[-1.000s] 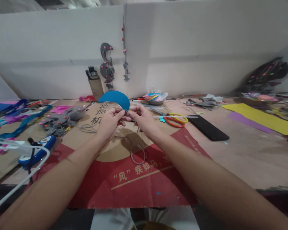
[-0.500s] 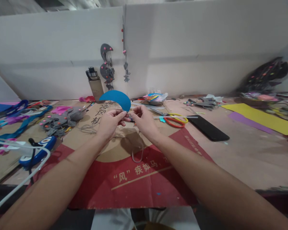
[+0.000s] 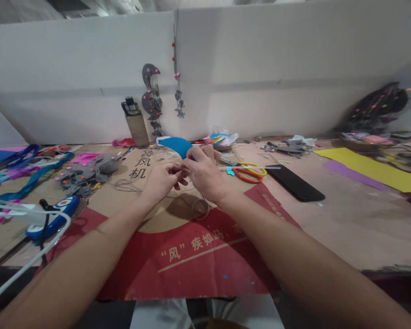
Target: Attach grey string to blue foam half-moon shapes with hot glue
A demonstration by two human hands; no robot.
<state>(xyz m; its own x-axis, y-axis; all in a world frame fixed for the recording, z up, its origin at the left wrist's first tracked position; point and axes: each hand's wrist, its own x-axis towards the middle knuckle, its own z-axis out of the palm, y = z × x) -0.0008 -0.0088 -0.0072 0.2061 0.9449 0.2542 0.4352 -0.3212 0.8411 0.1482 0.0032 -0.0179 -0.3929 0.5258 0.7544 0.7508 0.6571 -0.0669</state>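
A blue crescent-shaped cutout [image 3: 176,145] stands tilted above the cardboard, its lower tip hidden behind my right hand [image 3: 205,173]. The fingers of that hand are closed round this tip. My left hand [image 3: 162,182] meets it from the left, thumb and forefinger pinched together on what looks like thin string; the exact grip is hard to make out. Pale string [image 3: 201,211] hangs in a loose loop below my hands, over the printed cardboard [image 3: 195,269].
Orange-and-yellow-handled scissors [image 3: 248,173] and a black phone [image 3: 296,183] lie to the right. Yellow sheets [image 3: 373,169] are farther right. A bottle [image 3: 136,125] stands at the back left. Grey felt pieces [image 3: 89,171] and a blue-and-white object [image 3: 53,219] lie left.
The blue crescent has shifted right and lower, now partly behind my right hand. My right hand has turned and curled over the tip, and my left fingers have come off it.
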